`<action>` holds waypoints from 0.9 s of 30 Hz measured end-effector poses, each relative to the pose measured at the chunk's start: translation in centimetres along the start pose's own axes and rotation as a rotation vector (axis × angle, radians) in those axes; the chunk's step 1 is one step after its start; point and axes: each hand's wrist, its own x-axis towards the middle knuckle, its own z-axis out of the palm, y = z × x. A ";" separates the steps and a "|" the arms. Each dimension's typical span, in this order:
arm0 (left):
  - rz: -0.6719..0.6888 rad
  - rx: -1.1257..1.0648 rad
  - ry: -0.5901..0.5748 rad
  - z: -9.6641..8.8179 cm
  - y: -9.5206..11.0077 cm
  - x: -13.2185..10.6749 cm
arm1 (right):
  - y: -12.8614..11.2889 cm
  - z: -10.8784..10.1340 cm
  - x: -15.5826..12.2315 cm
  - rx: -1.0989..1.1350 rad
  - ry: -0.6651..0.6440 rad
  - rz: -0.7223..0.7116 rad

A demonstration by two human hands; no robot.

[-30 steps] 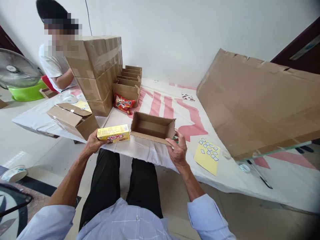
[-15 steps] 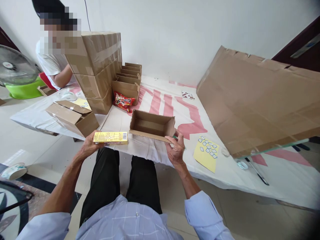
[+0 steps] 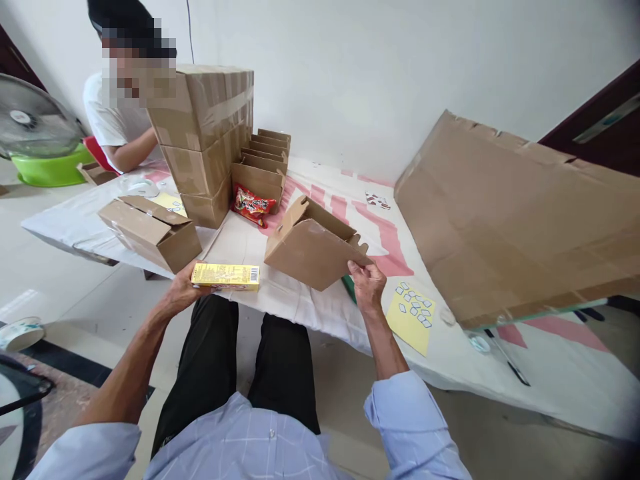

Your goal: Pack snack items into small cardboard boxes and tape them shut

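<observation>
In my left hand [image 3: 184,288] is a small yellow printed carton [image 3: 226,276], lying level at the table's front edge with its barcode end pointing right. My right hand [image 3: 367,283] grips the right edge of an open-topped brown cardboard box [image 3: 317,252], fingers pinched on its wall. The box is tilted and turned, so its outer side faces me and little of its inside shows. Part of a green object [image 3: 349,287] peeks out under the box beside my right hand. Behind the box lies a red snack packet [image 3: 253,205].
Taped cartons [image 3: 207,127] are stacked at the left, with a row of upright cardboard trays [image 3: 270,150] alongside. A closed box [image 3: 150,230] lies nearer me. Rightward are a yellow sticker sheet [image 3: 411,313], a pen [image 3: 507,357] and a large cardboard panel [image 3: 515,220]. A co-worker [image 3: 120,120] sits far left.
My right hand has lifted and tipped the cardboard box, swinging its near side up toward me and uncovering more of the green object. The yellow carton stays in my left hand.
</observation>
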 end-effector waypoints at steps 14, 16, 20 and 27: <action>0.018 -0.082 -0.061 1.8 -0.4 1.6 | -1.1 15.8 2.5 -0.137 -0.183 -0.276; 0.016 -0.110 -0.067 2.3 -0.5 2.2 | -1.0 18.9 3.1 -0.171 -0.214 -0.297; 0.010 -0.180 -0.087 3.0 -0.8 3.5 | -0.6 22.4 3.7 -0.239 -0.319 -0.299; 0.040 -0.211 -0.044 3.7 -1.5 7.3 | 0.3 21.2 2.5 -0.205 -0.381 -0.311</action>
